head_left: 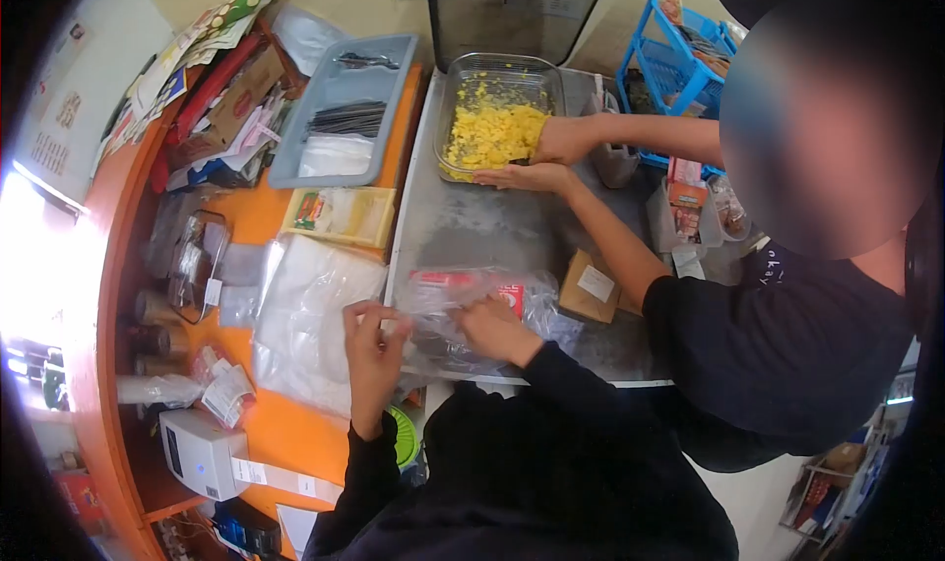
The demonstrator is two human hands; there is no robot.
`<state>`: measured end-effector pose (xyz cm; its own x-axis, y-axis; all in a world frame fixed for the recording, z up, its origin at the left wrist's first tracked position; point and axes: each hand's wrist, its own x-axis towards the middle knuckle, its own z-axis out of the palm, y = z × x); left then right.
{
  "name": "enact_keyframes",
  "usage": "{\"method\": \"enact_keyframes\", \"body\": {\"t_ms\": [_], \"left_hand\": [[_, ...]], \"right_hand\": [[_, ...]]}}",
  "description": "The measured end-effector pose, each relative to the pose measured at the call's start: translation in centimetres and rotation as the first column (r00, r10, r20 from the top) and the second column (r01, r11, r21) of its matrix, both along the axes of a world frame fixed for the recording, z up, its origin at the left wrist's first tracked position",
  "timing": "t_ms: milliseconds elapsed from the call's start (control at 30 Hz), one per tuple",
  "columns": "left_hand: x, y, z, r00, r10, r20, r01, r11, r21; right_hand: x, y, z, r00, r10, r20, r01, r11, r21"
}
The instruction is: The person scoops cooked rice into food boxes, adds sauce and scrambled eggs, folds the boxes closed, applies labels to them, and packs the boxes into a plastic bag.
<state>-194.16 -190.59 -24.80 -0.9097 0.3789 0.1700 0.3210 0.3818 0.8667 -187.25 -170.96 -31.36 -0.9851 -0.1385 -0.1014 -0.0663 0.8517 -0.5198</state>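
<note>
A clear plastic bag [536, 305] with red and white printing lies on the grey metal table [472, 236] near its front edge. My right hand [495, 330] is on top of this bag, its fingers bent down into the plastic; what they grip, if anything, is hidden. At the bag's left end my left hand [374, 349] is raised, fingers curled and apart, near a loose fold of the film. Whether it pinches the film is too small to make out. A brown cardboard box [590, 285] with a white label stands to the right of the bag.
A co-worker's hands [556, 153] are at a glass dish [563, 79] of crumbly yellow food. On the orange counter [261, 212] are a blue-grey tray [285, 157], a yellow box [386, 228] and clear bags [315, 315]. Blue baskets [655, 59] stand at the back right.
</note>
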Motion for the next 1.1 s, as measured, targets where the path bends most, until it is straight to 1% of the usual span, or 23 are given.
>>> {"method": "enact_keyframes", "body": {"t_ms": [33,100,133,200,233,300,367,400,433,500,533,567,633,667,700,733,800,833,900,933,967,1033,1100], "left_hand": [[-0.1,-0.4,-0.5,1.000,0.017,-0.003,-0.017,0.999,0.045],[-0.9,-2.1,-1.2,0.998,0.059,-0.007,-0.058,0.989,0.134],[-1.5,-3.6,-1.2,0.996,0.086,-0.008,-0.085,0.993,0.083],[-2.8,-6.6,-0.6,0.990,0.137,-0.016,-0.138,0.990,-0.026],[-3.1,-7.1,0.3,0.973,0.177,0.147,-0.173,0.984,-0.039],[-3.6,-7.7,2.2,0.856,0.250,0.452,-0.238,0.968,-0.084],[-3.7,-7.9,1.2,0.872,0.168,0.460,-0.217,0.974,0.057],[-3.6,-8.1,0.7,0.879,0.131,0.459,-0.210,0.969,0.127],[-3.3,-8.2,0.6,0.861,0.105,0.498,-0.235,0.950,0.205],[-2.6,-8.0,0.6,0.825,0.055,0.562,-0.295,0.890,0.347],[-2.4,-8.0,0.5,0.802,-0.019,0.598,-0.309,0.843,0.441],[-2.2,-7.9,0.4,0.777,-0.101,0.621,-0.324,0.782,0.532],[-2.4,-8.5,-0.6,0.734,-0.274,0.621,-0.321,0.666,0.673],[-2.6,-8.9,-1.5,0.706,-0.327,0.628,-0.340,0.621,0.706],[-2.9,-9.4,-2.3,0.678,-0.382,0.628,-0.359,0.573,0.737],[-3.2,-9.7,-2.8,0.651,-0.436,0.622,-0.378,0.523,0.763],[-3.0,-10.8,-3.4,0.668,-0.340,0.662,-0.408,0.577,0.708],[-2.9,-11.3,-3.5,0.672,-0.288,0.682,-0.425,0.604,0.674],[-2.8,-12.2,-3.3,0.688,-0.320,0.651,-0.315,0.676,0.666],[-2.7,-12.5,-3.1,0.694,-0.340,0.635,-0.257,0.706,0.660],[-2.5,-12.4,-2.6,0.695,-0.338,0.634,-0.248,0.716,0.653],[-2.2,-11.9,-1.2,0.701,-0.336,0.629,-0.224,0.733,0.642],[-2.2,-12.5,-1.3,0.722,-0.254,0.643,-0.237,0.782,0.576]], "right_hand": [[1.1,0.3,1.2,0.991,-0.034,-0.126,0.023,0.996,-0.083],[3.9,1.9,3.1,0.928,-0.203,-0.314,0.159,0.974,-0.159],[5.1,3.0,3.7,0.871,-0.284,-0.401,0.216,0.954,-0.206],[6.3,5.0,4.4,0.868,-0.360,-0.341,0.351,0.932,-0.091],[6.9,5.9,4.5,0.860,-0.403,-0.312,0.414,0.910,-0.033],[7.5,7.7,2.0,0.859,-0.440,-0.261,0.505,0.810,0.299],[7.6,9.2,0.1,0.856,-0.476,-0.203,0.510,0.709,0.487],[7.5,9.9,-0.4,0.856,-0.489,-0.166,0.498,0.696,0.517],[7.2,10.1,-0.6,0.859,-0.498,-0.123,0.478,0.690,0.544],[6.8,9.9,0.4,0.889,-0.456,-0.050,0.405,0.728,0.554],[6.7,9.6,1.1,0.900,-0.436,-0.018,0.370,0.741,0.560],[6.9,8.9,1.3,0.922,-0.384,-0.055,0.347,0.754,0.557],[7.4,7.2,1.2,0.920,-0.386,-0.073,0.373,0.799,0.473],[7.5,6.3,1.3,0.917,-0.389,-0.083,0.385,0.816,0.431],[7.4,5.1,2.3,0.901,-0.430,-0.066,0.419,0.818,0.393],[7.4,4.0,3.8,0.896,-0.433,-0.096,0.439,0.833,0.336],[7.0,1.7,7.4,0.883,-0.443,-0.157,0.468,0.857,0.214],[6.6,0.6,9.5,0.902,-0.402,-0.157,0.425,0.891,0.159],[5.8,-1.9,13.4,0.934,-0.319,-0.161,0.331,0.942,0.049],[5.1,-3.4,14.4,0.954,-0.253,-0.159,0.258,0.966,0.013],[4.2,-5.0,15.0,0.969,-0.183,-0.163,0.183,0.983,-0.020],[1.8,-8.7,13.5,0.994,-0.072,-0.086,0.069,0.997,-0.031],[-0.6,-12.8,8.6,0.972,-0.089,-0.218,0.087,0.996,-0.017]]}}
